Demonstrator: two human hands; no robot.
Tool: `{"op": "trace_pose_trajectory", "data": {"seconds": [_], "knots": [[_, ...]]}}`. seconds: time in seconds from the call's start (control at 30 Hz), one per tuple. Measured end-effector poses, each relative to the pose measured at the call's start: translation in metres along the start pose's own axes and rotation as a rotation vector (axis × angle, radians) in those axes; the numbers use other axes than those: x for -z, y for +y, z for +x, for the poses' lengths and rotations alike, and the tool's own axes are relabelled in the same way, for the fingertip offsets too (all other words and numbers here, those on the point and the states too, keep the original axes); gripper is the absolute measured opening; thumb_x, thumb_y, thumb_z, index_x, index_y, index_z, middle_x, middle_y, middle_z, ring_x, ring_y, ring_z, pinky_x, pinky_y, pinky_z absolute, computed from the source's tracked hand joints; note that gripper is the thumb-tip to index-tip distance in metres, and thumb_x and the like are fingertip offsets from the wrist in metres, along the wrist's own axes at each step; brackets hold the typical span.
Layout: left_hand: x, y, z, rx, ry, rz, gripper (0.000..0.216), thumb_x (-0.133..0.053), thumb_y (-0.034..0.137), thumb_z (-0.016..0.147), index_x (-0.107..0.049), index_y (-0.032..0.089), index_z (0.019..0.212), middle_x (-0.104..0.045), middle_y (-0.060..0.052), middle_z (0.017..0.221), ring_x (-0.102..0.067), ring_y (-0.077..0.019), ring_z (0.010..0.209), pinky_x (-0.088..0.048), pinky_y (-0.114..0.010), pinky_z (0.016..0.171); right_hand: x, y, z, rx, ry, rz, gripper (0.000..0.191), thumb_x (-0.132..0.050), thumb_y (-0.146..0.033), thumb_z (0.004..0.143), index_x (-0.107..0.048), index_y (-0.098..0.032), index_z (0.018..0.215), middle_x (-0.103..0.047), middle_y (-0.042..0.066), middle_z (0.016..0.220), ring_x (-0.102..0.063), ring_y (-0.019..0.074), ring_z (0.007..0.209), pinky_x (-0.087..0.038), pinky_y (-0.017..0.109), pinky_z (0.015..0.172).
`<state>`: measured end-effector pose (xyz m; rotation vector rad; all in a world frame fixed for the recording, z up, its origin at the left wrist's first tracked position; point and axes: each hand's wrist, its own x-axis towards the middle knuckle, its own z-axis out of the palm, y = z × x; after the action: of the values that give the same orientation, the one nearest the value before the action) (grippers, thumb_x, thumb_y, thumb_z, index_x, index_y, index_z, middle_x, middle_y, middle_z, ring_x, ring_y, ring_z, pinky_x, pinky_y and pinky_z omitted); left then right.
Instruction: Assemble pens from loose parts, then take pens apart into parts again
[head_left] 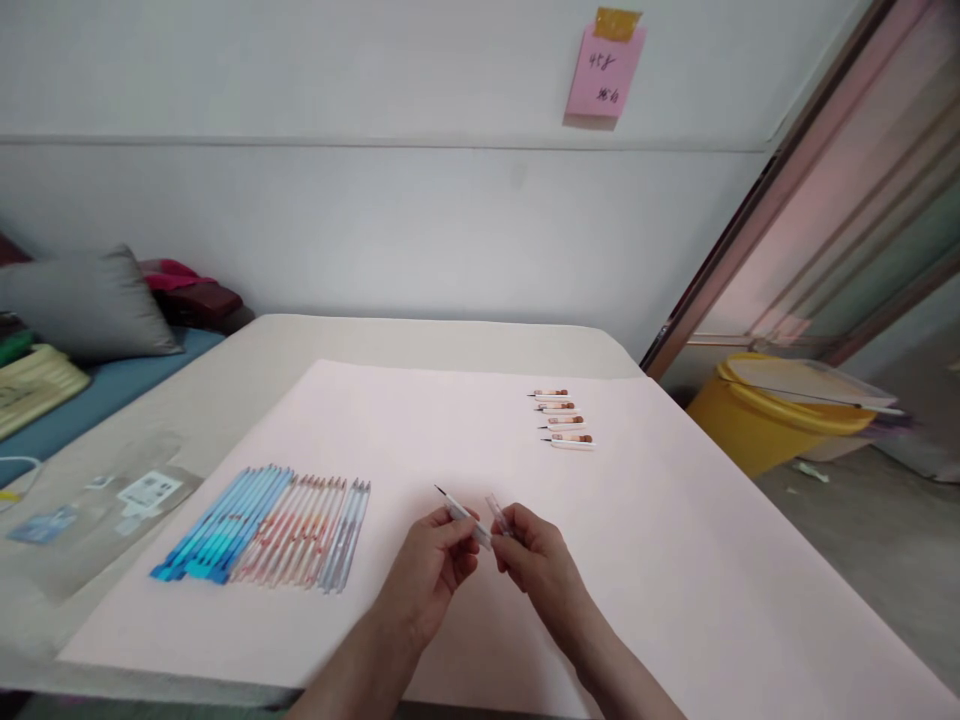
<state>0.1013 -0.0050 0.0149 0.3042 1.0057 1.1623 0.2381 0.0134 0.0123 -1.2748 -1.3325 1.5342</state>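
My left hand (429, 572) pinches a thin white pen refill (459, 512) whose dark tip points up and to the left. My right hand (541, 562) is closed on a small clear cap (497, 514), held right beside the refill's rear end. Both hands hover over a pale pink sheet (675, 560) spread on the table. To the left lies a row of several pens (262, 525), blue ones at the left, pink in the middle, grey at the right. Farther back on the sheet sit several short pen parts (564, 420) in a small column.
A clear plastic bag with labels (112, 495) lies on the table's left side. A grey cushion (86, 300) and red cloth rest on a blue surface at far left. A yellow bucket with a lid (772, 405) stands on the floor at right. A pink note (604, 72) is taped to the wall.
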Motion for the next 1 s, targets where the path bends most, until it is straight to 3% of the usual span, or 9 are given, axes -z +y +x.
{"op": "trace_pose_trajectory", "data": {"seconds": [0.23,0.33,0.43,0.53,0.7,0.83,1.0], "knots": [[0.002,-0.001,0.001,-0.044,0.014,0.031,0.009,-0.064,0.019,0.069,-0.058,0.013,0.072,-0.054,0.0,0.062,-0.048,-0.0056,0.052,-0.04,-0.017,0.049,0.0,-0.002,0.001,-0.107,-0.111,0.111,0.006,-0.052,-0.014,0.065,-0.048,-0.018,0.068,-0.052,-0.005,0.052,-0.028,0.004,0.037,-0.015,0.021,0.038],[0.001,-0.001,0.001,-0.046,0.027,0.069,0.011,-0.065,0.02,0.067,-0.057,0.013,0.07,-0.054,0.001,0.06,-0.047,-0.0053,0.051,-0.038,-0.017,0.048,0.004,-0.002,0.001,-0.141,-0.13,0.231,0.007,-0.055,-0.021,0.071,-0.051,-0.016,0.07,-0.055,-0.003,0.06,-0.027,0.0029,0.038,-0.012,0.022,0.039],[0.0,0.0,0.0,-0.009,0.05,0.126,0.013,-0.066,0.02,0.065,-0.056,0.014,0.07,-0.052,0.002,0.058,-0.045,-0.0049,0.049,-0.037,-0.017,0.047,0.008,0.002,0.003,-0.178,-0.11,0.371,0.017,-0.053,-0.032,0.078,-0.056,-0.015,0.077,-0.058,0.0,0.07,-0.035,0.0036,0.043,-0.017,0.021,0.041],[-0.003,-0.002,-0.001,0.008,0.047,0.209,0.013,-0.066,0.021,0.064,-0.057,0.013,0.07,-0.051,0.002,0.055,-0.044,-0.0049,0.047,-0.036,-0.018,0.047,0.009,0.008,0.006,-0.234,-0.087,0.427,0.019,-0.056,-0.032,0.076,-0.058,-0.014,0.079,-0.06,0.002,0.072,-0.045,0.0063,0.05,-0.027,0.02,0.045],[-0.005,-0.01,-0.002,0.003,0.024,0.317,0.014,-0.064,0.023,0.065,-0.06,0.012,0.074,-0.055,0.0,0.059,-0.045,-0.0054,0.049,-0.036,-0.019,0.05,0.003,0.014,0.006,-0.288,-0.059,0.384,0.021,-0.064,-0.034,0.069,-0.058,-0.015,0.072,-0.057,0.001,0.065,-0.054,0.0113,0.058,-0.041,0.025,0.058],[-0.005,-0.017,0.0,0.013,0.015,0.35,0.018,-0.062,0.023,0.066,-0.063,0.012,0.08,-0.058,-0.002,0.062,-0.049,-0.007,0.052,-0.036,-0.02,0.051,-0.002,0.013,0.004,-0.283,-0.048,0.273,0.026,-0.063,-0.04,0.07,-0.062,-0.015,0.076,-0.053,-0.002,0.055,-0.047,0.0085,0.048,-0.039,0.025,0.053],[-0.004,-0.022,0.004,-0.025,0.009,0.331,0.018,-0.063,0.022,0.066,-0.064,0.011,0.081,-0.058,-0.003,0.064,-0.051,-0.01,0.056,-0.043,-0.025,0.058,-0.001,0.004,0.0,-0.255,-0.138,0.138,0.025,-0.056,-0.034,0.075,-0.067,-0.017,0.09,-0.06,0.002,0.068,-0.053,0.0117,0.061,-0.042,0.025,0.057]]}}
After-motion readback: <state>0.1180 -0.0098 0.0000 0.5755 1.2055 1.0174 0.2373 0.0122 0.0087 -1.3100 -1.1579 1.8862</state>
